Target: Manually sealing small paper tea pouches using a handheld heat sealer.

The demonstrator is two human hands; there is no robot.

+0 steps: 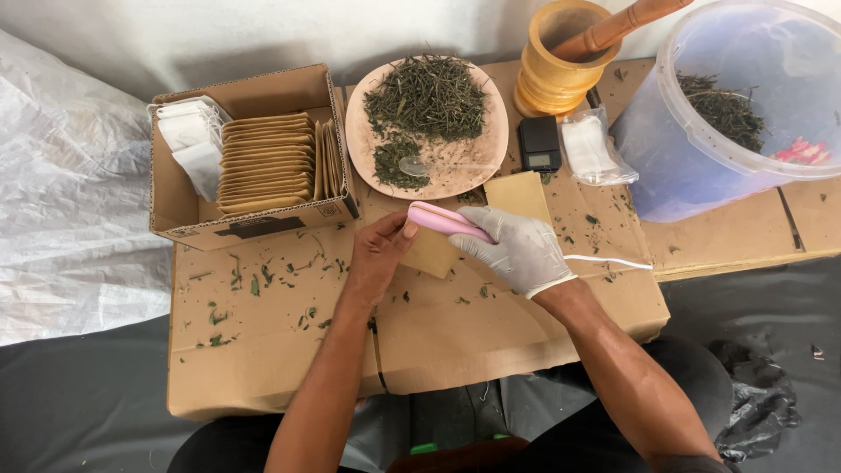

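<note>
My right hand point(519, 252), in a white glove, is closed around a slim pink clamp-like tool point(438, 219) with a white cord point(609, 261) trailing to the right. My bare left hand point(377, 254) pinches the tool's left end with the thumb and holds a flat brown paper pouch point(434, 257) under it. The pouch shows again above the gloved hand. Both hands are over a cardboard work surface point(455, 333), just in front of a pink plate point(362, 149) heaped with dried green herbs point(427, 95).
A clear spoon point(420, 165) lies on the plate. To the left, a cardboard box point(254, 226) holds stacked brown pouches point(265, 162) and white bags point(191, 140). Behind are a wooden mortar point(552, 83) with a pestle point(622, 22), a small black scale point(539, 144), a plastic bag point(589, 149) and a translucent bucket point(692, 166).
</note>
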